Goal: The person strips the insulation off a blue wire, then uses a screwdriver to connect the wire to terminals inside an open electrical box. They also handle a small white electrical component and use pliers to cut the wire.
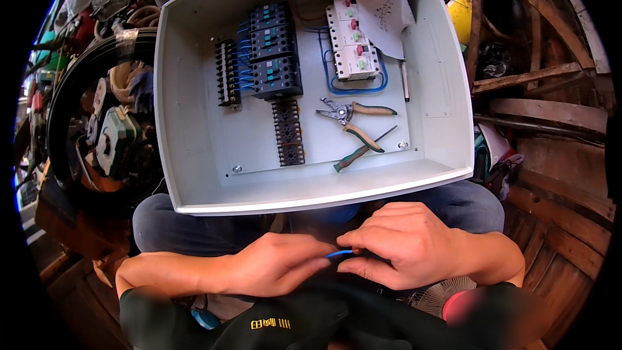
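My left hand (295,262) pinches a short blue wire (339,253) over my lap, below the open grey metal enclosure (184,123). My right hand (395,246) has its fingers curled round the wire's other end, where something small is hard to make out. Inside the enclosure are black contactors (272,52) with blue wires, a black terminal strip (227,71), black relay sockets (288,133), white breakers (350,39) with red and green buttons, wire strippers (359,110) and a screwdriver (346,162).
A paper sheet (382,10) lies at the enclosure's back right, near a pen (407,87). Left are black coiled hose (68,129) and mixed clutter. Right are wooden frames (538,13), a yellow object (460,16) and bags (492,61). A fan (447,298) sits below my right forearm.
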### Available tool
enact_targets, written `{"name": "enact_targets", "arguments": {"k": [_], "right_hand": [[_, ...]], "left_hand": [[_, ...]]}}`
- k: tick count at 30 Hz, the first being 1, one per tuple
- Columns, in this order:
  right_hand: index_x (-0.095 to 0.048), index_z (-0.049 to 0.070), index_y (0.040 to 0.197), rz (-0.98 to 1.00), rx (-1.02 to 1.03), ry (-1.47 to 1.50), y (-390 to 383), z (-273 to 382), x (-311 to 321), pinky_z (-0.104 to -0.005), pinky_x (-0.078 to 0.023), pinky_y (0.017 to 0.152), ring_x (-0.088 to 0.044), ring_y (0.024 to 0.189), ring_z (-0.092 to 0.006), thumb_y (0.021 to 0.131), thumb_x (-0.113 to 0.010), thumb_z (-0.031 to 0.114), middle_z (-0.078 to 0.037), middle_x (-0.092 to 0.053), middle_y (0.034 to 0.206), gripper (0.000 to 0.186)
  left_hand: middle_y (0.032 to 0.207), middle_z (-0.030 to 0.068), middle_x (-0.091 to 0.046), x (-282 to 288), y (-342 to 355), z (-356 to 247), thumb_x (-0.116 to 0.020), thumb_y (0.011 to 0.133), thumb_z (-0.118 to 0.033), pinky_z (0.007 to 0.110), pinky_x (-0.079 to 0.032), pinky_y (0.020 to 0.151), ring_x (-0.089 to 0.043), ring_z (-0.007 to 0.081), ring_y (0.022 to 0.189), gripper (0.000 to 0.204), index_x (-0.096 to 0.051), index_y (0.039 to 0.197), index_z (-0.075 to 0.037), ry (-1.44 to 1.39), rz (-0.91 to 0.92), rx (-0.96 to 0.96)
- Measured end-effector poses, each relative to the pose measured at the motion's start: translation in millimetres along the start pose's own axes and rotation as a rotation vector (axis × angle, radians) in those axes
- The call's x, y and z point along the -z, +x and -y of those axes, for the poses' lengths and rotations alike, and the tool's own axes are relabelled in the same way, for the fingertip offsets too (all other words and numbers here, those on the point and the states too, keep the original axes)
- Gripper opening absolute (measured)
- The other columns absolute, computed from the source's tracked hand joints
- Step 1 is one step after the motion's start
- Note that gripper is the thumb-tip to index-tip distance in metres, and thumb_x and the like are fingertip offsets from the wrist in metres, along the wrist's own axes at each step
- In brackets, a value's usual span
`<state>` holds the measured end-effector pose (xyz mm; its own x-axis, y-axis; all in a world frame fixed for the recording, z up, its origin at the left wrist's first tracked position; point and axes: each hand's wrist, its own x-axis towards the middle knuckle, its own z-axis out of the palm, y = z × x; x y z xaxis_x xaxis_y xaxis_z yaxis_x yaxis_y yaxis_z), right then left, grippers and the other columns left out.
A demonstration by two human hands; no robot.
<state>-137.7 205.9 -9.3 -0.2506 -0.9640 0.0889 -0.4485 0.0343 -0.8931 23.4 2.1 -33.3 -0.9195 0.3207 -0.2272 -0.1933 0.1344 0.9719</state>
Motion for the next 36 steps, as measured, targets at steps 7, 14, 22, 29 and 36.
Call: {"name": "enact_targets", "arguments": {"k": [7, 14, 22, 29, 36], "right_hand": [[-0.071, 0.004, 0.086, 0.027, -0.009, -0.01, -6, -2, -1, -0.0336, -0.049, 0.057, -0.065, 0.064, -0.0248, 0.079, -0.085, 0.016, -0.007, -0.065, 0.072, 0.02], [-0.056, 0.006, 0.077, 0.002, 0.018, 0.006, -6, -1, -6, -0.0398, -0.045, 0.056, -0.059, 0.061, -0.0286, 0.086, -0.077, 0.024, -0.008, -0.056, 0.066, 0.029], [-0.054, 0.006, 0.075, 0.027, 0.021, -0.026, -8, -1, -8, -0.0393, -0.046, 0.057, -0.06, 0.063, -0.0277, 0.086, -0.076, 0.021, -0.008, -0.056, 0.067, 0.029], [-0.053, 0.006, 0.074, 0.039, 0.013, 0.025, -8, -1, -10, -0.0407, -0.046, 0.057, -0.06, 0.063, -0.029, 0.087, -0.075, 0.019, -0.008, -0.055, 0.067, 0.029], [-0.068, 0.007, 0.082, 0.096, 0.004, 0.068, -6, -2, -5, -0.0349, -0.048, 0.057, -0.062, 0.065, -0.0241, 0.084, -0.081, 0.018, -0.004, -0.062, 0.07, 0.017]], "left_hand": [[0.089, 0.0148, -0.068, 0, 5, -3, -0.068, 0.096, -0.007, 0.039, -0.054, 0.066, -0.067, 0.033, 0.075, 0.022, -0.068, 0.116, -0.001, -0.01, 0.041, -0.014], [0.082, 0.0149, -0.065, -1, 6, 0, -0.067, 0.093, 0.0, 0.036, -0.052, 0.06, -0.065, 0.0292, 0.07, 0.019, -0.067, 0.112, 0.005, 0.008, 0.051, -0.074], [0.084, 0.0134, -0.065, -1, 5, 0, -0.068, 0.094, -0.005, 0.038, -0.052, 0.063, -0.064, 0.0307, 0.071, 0.021, -0.068, 0.115, 0.0, 0.005, 0.066, -0.037], [0.086, 0.0137, -0.066, -1, 5, 2, -0.069, 0.094, -0.006, 0.038, -0.053, 0.064, -0.065, 0.0315, 0.073, 0.02, -0.068, 0.113, 0.0, -0.003, 0.061, -0.057], [0.086, 0.0135, -0.066, -1, 3, 1, -0.07, 0.094, -0.007, 0.039, -0.053, 0.064, -0.065, 0.0329, 0.074, 0.018, -0.069, 0.111, -0.002, 0.009, 0.087, -0.062]]}}
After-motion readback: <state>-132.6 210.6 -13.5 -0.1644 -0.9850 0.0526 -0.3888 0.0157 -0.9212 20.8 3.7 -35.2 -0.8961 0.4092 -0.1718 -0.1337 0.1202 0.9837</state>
